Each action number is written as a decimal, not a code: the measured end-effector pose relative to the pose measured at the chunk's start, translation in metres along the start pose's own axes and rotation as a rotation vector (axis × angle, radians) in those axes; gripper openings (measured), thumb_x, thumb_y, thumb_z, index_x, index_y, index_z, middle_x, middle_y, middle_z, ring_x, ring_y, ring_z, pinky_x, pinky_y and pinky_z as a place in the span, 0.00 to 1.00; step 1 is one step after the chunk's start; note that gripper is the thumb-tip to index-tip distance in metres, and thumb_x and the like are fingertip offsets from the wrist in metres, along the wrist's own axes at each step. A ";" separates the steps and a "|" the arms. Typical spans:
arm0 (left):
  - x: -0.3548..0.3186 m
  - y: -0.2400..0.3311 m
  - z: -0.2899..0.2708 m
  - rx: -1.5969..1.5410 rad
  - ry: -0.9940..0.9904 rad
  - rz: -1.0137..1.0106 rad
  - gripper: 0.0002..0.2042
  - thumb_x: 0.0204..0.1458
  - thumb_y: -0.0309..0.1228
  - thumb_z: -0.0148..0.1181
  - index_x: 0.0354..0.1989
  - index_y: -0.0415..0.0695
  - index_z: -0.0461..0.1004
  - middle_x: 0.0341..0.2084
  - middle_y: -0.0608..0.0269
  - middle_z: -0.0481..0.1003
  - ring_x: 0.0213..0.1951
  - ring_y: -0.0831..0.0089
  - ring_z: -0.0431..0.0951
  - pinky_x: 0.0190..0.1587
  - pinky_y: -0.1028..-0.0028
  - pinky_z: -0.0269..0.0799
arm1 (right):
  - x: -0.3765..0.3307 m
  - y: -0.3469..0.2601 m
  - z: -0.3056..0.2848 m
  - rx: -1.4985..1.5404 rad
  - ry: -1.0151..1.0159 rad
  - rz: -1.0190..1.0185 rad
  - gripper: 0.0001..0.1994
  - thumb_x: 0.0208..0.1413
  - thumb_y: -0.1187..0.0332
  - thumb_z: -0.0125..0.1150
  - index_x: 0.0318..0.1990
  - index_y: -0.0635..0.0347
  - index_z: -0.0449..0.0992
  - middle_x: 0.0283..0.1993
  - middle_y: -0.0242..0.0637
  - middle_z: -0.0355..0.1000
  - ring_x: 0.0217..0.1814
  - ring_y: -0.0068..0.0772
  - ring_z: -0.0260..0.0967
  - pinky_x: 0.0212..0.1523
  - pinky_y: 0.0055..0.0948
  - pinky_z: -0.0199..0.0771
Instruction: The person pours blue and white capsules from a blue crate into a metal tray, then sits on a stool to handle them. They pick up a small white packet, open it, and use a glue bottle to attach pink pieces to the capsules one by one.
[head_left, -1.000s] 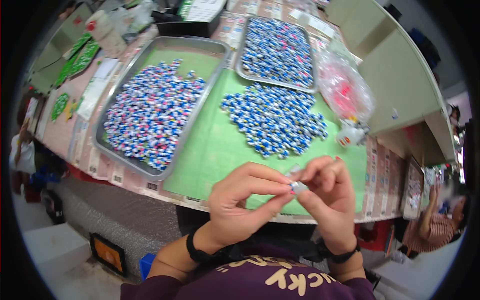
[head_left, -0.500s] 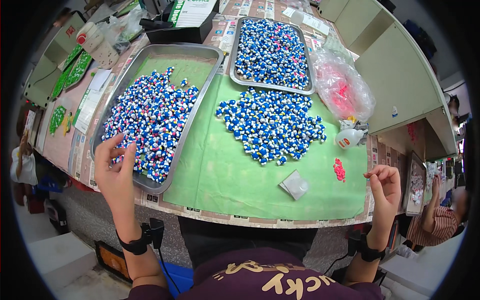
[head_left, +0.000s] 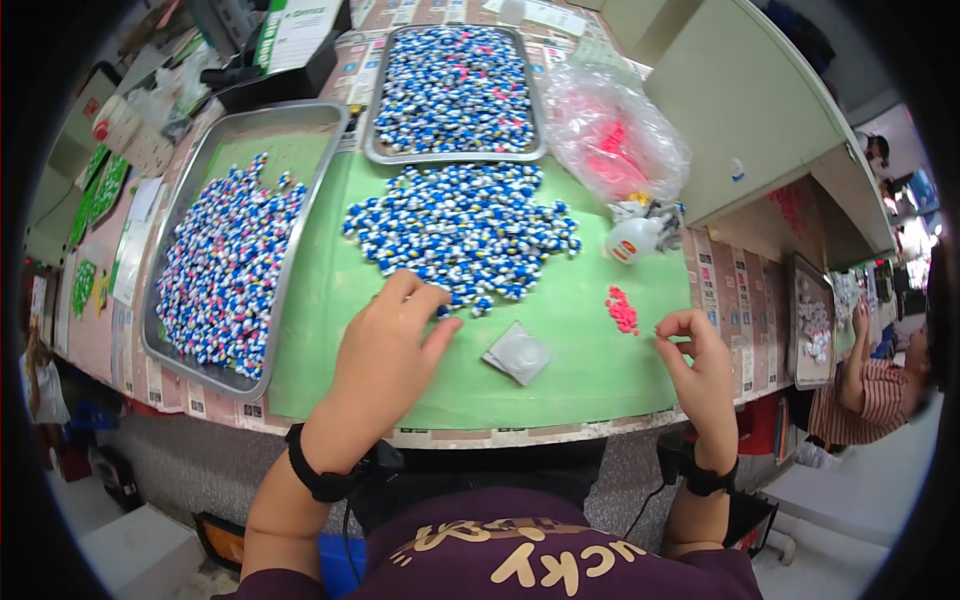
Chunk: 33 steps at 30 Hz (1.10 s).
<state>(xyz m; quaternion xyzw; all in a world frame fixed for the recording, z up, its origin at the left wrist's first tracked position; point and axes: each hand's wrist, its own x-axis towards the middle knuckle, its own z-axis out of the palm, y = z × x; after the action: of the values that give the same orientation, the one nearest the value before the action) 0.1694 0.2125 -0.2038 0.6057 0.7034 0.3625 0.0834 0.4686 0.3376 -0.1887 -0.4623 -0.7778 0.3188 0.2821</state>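
Note:
My left hand (head_left: 390, 345) reaches to the near edge of a loose pile of small blue and white pieces (head_left: 460, 225) on the green sheet (head_left: 590, 385). Its thumb and forefinger are apart at the lowest pieces, with no piece seen between them. My right hand (head_left: 698, 365) is raised at the right, thumb and forefinger brought together in a pinch. Whatever sits at those fingertips is too small to make out. Just left of them lies a little heap of pink pieces (head_left: 621, 311). A flat whitish square with a round disc (head_left: 517, 353) rests between my hands.
Metal trays of blue, white and pink pieces stand at left (head_left: 338, 125) and at the back (head_left: 540, 140). A clear bag with pink contents (head_left: 615, 140) and a white bottle (head_left: 633, 240) sit at right, beside a pale cabinet panel (head_left: 760, 110). Another person (head_left: 860, 405) works farther right.
My left hand has moved right from over the left tray to the loose pile. My right hand keeps its pinch beside the pink heap. The whole view has shifted.

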 end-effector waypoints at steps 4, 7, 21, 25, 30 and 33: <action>0.002 0.007 0.009 0.134 -0.008 -0.013 0.08 0.47 0.26 0.65 0.34 0.42 0.74 0.33 0.59 0.70 0.33 0.59 0.75 0.33 0.63 0.71 | 0.004 0.010 -0.001 -0.022 -0.012 -0.040 0.07 0.51 0.82 0.56 0.38 0.65 0.69 0.37 0.37 0.70 0.41 0.32 0.71 0.41 0.28 0.73; -0.001 0.010 0.014 0.191 0.029 0.037 0.07 0.46 0.25 0.65 0.33 0.42 0.74 0.33 0.60 0.70 0.35 0.60 0.75 0.33 0.63 0.70 | 0.004 0.013 0.000 -0.015 -0.022 -0.053 0.06 0.51 0.82 0.56 0.37 0.65 0.68 0.36 0.39 0.69 0.39 0.34 0.71 0.39 0.30 0.71; -0.029 -0.001 -0.007 -0.038 -0.068 -0.089 0.10 0.46 0.19 0.62 0.38 0.38 0.71 0.34 0.55 0.69 0.37 0.58 0.73 0.37 0.66 0.69 | 0.016 0.007 0.017 -0.170 -0.095 -0.186 0.07 0.50 0.84 0.56 0.33 0.65 0.65 0.30 0.40 0.66 0.32 0.35 0.66 0.34 0.30 0.67; -0.033 -0.008 -0.006 -0.068 -0.042 -0.063 0.10 0.46 0.18 0.62 0.37 0.37 0.71 0.33 0.55 0.69 0.36 0.59 0.73 0.37 0.67 0.69 | 0.015 -0.004 0.016 -0.179 -0.130 -0.132 0.07 0.48 0.84 0.56 0.32 0.66 0.64 0.30 0.46 0.65 0.33 0.46 0.66 0.35 0.36 0.66; -0.038 -0.013 -0.008 -0.155 -0.039 -0.018 0.09 0.46 0.17 0.61 0.36 0.37 0.71 0.32 0.55 0.70 0.32 0.63 0.74 0.35 0.69 0.70 | 0.013 -0.008 0.016 -0.237 -0.147 -0.190 0.08 0.48 0.84 0.55 0.32 0.65 0.64 0.31 0.43 0.65 0.32 0.41 0.65 0.34 0.32 0.66; -0.041 -0.009 -0.014 -0.338 0.013 -0.050 0.08 0.47 0.17 0.60 0.35 0.37 0.72 0.34 0.58 0.72 0.34 0.69 0.76 0.36 0.73 0.73 | 0.012 -0.019 0.012 -0.064 -0.141 -0.216 0.08 0.50 0.85 0.54 0.31 0.64 0.63 0.32 0.39 0.66 0.32 0.33 0.64 0.35 0.28 0.66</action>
<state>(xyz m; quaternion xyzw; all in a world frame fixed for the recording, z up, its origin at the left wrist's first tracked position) 0.1649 0.1689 -0.2124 0.5628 0.6479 0.4774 0.1885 0.4445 0.3381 -0.1806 -0.3612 -0.8508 0.2933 0.2444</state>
